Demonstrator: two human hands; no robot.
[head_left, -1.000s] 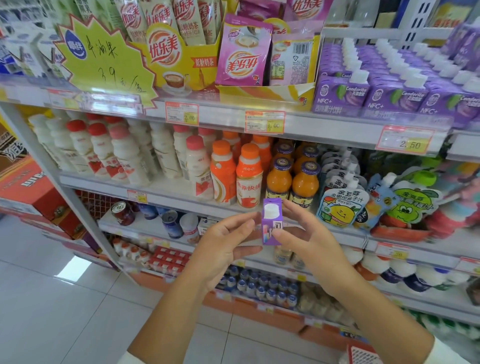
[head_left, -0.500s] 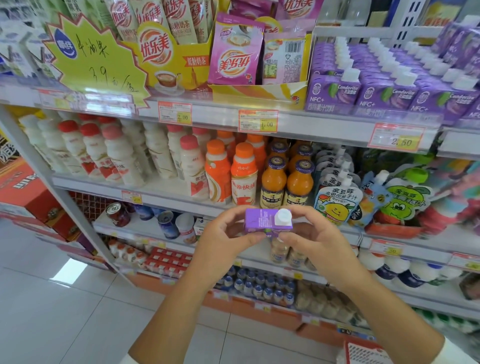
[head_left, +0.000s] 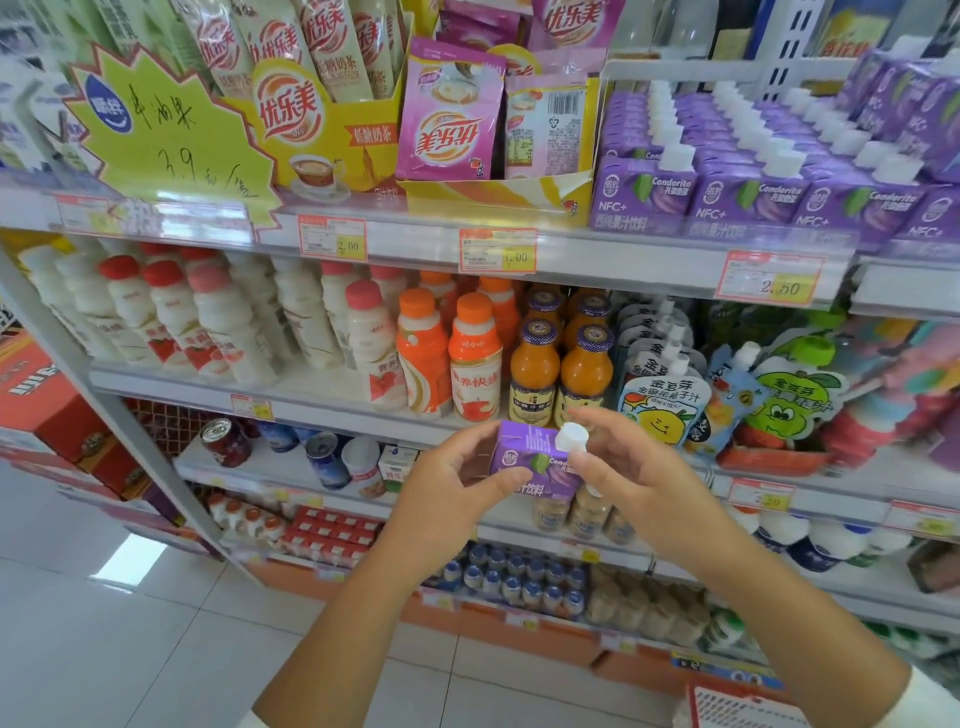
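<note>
One purple carton (head_left: 527, 457), held in the air in front of the shelves, between both hands. Left hand (head_left: 452, 486) grips its left end: thumb (head_left: 511, 477) across the front face, other fingers curled behind, half closed. Right hand (head_left: 641, 480) is at the right end, forefinger (head_left: 589, 418) and thumb pinching the one white cap (head_left: 570, 437); remaining fingers loosely bent, holding nothing. Carton sits upright, slightly tilted, cap pointing up, printed face toward the camera. Its long axis runs left to right, from one set of fingers to the other. Just above the fingertips: two juice bottles (head_left: 535, 374) in front, two more behind. Left of those, two orange-capped bottles (head_left: 475, 358) in front. Well above the right fingers, on the top shelf (head_left: 623, 260): rows of matching cartons (head_left: 748, 195), four in the front row.
</note>
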